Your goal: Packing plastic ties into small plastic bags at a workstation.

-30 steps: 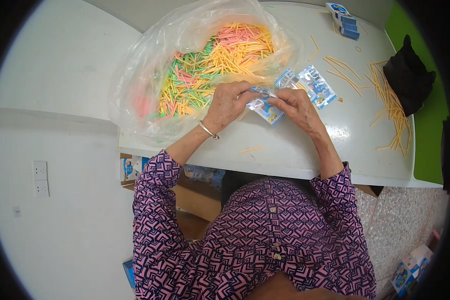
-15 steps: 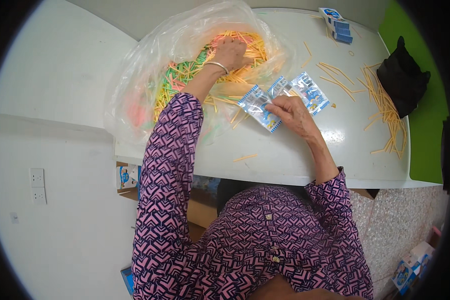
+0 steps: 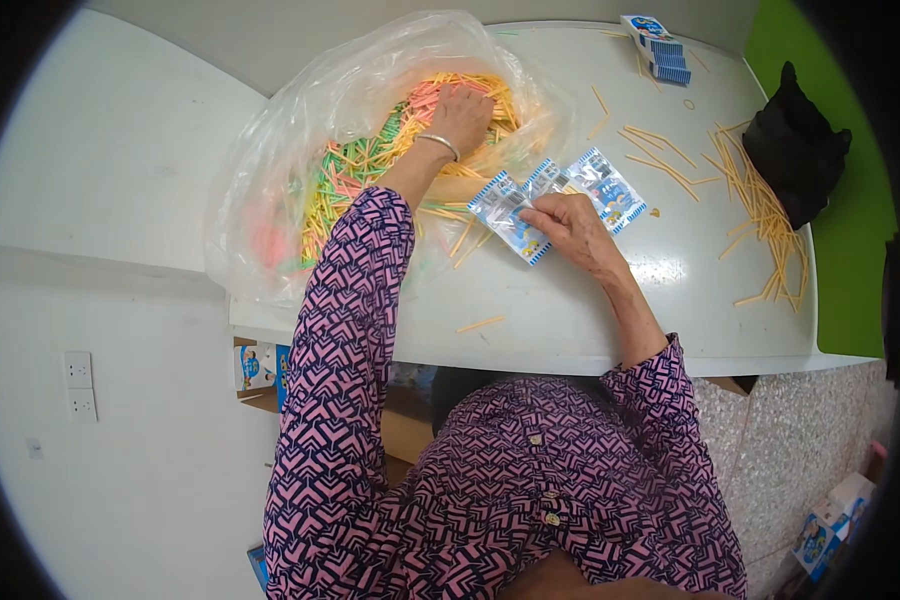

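Observation:
A big clear plastic bag (image 3: pixel 255 190) lies open on the table, heaped with thin coloured sticks (image 3: pixel 355 170) in yellow, green, orange and pink. My left hand (image 3: pixel 459 118), with a bangle at its wrist, reaches into the bag's mouth. Its fingers curl down into the sticks, and their tips are hidden. Just right of the bag, my right hand (image 3: pixel 573 228) pinches a small blue-and-white packet (image 3: pixel 510 215) between thumb and fingers. Beside it, partly under that hand, is a fanned-out packet (image 3: pixel 607 188) of the same kind; another shows between them.
Loose yellow sticks (image 3: pixel 755 200) lie scattered along the right side, next to a black bag (image 3: pixel 798 150). A stack of blue-and-white packets (image 3: pixel 658 52) stands at the far edge. A single stick (image 3: pixel 481 324) lies near the front edge. A green panel (image 3: pixel 850 200) borders the table.
My left hand shifts slightly within the sticks, its fingers curled deeper. My right hand keeps its pinch on the packet. The whole view has shifted a little.

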A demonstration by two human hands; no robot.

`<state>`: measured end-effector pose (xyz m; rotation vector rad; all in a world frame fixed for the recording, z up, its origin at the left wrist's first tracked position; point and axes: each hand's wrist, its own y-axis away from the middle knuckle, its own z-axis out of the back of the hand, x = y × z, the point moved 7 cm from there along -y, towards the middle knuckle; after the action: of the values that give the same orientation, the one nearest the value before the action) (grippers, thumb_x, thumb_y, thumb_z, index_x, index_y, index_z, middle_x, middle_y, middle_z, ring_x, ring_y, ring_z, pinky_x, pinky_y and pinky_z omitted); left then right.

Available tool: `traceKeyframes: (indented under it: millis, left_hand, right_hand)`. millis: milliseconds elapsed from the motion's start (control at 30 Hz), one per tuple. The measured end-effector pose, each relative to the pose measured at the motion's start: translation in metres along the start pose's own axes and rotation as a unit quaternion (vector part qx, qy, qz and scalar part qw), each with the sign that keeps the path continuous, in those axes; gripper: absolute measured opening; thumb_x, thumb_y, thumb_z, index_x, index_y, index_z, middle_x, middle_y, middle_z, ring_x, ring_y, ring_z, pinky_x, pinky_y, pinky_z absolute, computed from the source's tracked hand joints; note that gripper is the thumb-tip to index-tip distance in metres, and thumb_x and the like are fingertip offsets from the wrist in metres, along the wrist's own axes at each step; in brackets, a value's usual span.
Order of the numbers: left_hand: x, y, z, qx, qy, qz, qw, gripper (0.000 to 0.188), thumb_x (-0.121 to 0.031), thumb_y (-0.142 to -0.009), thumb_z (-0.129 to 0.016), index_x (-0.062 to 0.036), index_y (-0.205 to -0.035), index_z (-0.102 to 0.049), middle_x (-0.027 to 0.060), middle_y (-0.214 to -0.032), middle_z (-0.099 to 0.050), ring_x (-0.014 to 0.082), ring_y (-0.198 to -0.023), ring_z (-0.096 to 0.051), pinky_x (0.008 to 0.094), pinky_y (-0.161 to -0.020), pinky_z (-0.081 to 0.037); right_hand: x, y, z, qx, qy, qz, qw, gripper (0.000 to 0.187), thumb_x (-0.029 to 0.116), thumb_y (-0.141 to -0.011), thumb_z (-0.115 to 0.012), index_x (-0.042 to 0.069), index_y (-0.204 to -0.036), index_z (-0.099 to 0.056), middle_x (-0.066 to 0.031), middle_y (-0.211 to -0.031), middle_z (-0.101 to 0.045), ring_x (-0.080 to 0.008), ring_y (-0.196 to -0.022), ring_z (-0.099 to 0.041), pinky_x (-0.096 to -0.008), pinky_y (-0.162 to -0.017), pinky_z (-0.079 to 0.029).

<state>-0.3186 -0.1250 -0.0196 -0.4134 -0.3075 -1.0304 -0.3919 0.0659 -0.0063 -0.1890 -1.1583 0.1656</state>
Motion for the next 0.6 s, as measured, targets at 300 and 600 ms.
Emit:
traceKeyframes:
  millis: [300,600]
  left_hand:
    - [0.056,0.040,0.023,-0.070,0.351,0.239,0.903,0.016,-0.022,-0.084,-0.054,-0.0061,-0.088,-0.054,0.0131,-0.088,-0.061,0.0297,-0.089,-0.056,0.0463,-0.077,-0.039]
    - [0.069,0.075,0.044,-0.179,0.768,0.328,0.521,0.021,-0.023,-0.090,-0.054,-0.0024,-0.094,-0.054,0.0055,-0.086,-0.061,0.0177,-0.079,-0.059,0.0319,-0.069,-0.046]
  right_hand:
    - [-0.018,-0.003,0.005,-0.047,-0.083,-0.076,0.993,0.033,0.022,-0.086,-0.060,-0.001,-0.063,-0.054,0.0030,-0.054,-0.043,-0.0053,-0.054,-0.033,-0.0267,-0.048,-0.026]
    - [-0.002,-0.032,-0.005,-0.134,-0.380,-0.148,0.903,0.020,0.021,-0.091,-0.056,0.002,-0.093,-0.062,0.0003,-0.082,-0.061,-0.0074,-0.075,-0.056,-0.0219,-0.069,-0.043]
